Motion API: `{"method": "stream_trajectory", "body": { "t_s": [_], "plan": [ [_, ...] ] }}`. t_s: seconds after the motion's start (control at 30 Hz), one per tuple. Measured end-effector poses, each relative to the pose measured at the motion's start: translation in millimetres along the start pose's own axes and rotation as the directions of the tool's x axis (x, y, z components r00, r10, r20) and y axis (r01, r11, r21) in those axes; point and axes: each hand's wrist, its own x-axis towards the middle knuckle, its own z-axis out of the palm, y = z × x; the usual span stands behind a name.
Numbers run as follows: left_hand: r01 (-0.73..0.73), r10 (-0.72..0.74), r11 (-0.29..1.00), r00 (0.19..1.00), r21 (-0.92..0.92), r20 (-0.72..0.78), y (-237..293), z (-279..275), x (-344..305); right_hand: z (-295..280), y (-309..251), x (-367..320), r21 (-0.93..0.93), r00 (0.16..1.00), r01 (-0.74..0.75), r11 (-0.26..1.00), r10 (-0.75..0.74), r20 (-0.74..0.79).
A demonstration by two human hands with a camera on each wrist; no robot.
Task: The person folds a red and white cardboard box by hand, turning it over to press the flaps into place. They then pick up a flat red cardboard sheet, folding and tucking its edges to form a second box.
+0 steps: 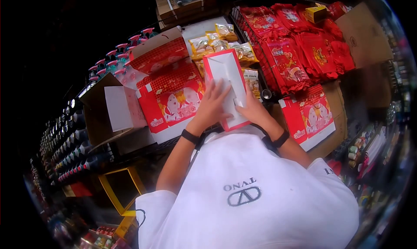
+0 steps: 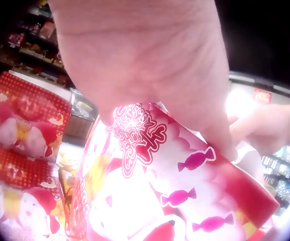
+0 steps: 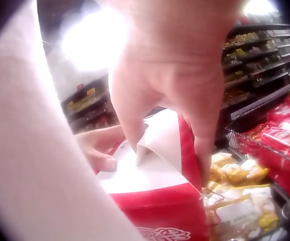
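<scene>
A red-and-white printed carton [image 1: 224, 64] stands before the person's chest, with its white folded flaps facing up. The left hand [image 1: 211, 103] lies over the carton's left side, its fingers spread and fairly straight on the white flaps. On the other side the right hand [image 1: 256, 111] grips the carton, with fingers along the outer red wall and the thumb at the edge of a flap. In the right wrist view, a digit of the right hand [image 3: 167, 85] dips beside a raised flap [image 3: 157, 163]. Candy drawings mark the carton's printed side [image 2: 195, 196] in the left wrist view.
Flat printed cartons [image 1: 171, 105] lie to the left, another [image 1: 310, 116] to the right. Yellow snack packets [image 1: 217, 44] sit behind the hands. A wire basket [image 1: 256, 42] holds red bags [image 1: 319, 53]. An open cardboard box [image 1: 102, 107] stands far left.
</scene>
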Motion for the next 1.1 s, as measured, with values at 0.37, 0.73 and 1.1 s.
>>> {"method": "stream_trajectory", "body": {
  "t_s": [0.37,0.73,1.1],
  "plan": [
    [0.026,-0.028,0.999,0.999,-0.046,-0.045,2,6,-2,-7,8,-3,0.078,0.999,0.022,0.997,-0.025,0.034],
    [0.031,-0.032,0.997,0.999,-0.067,-0.015,3,6,1,-7,24,-2,0.251,0.994,0.069,0.965,-0.087,0.063],
    [0.022,-0.027,0.994,0.999,-0.109,-0.042,1,9,0,-11,17,-8,0.356,0.997,0.036,0.934,-0.058,0.053]
  ]
}}
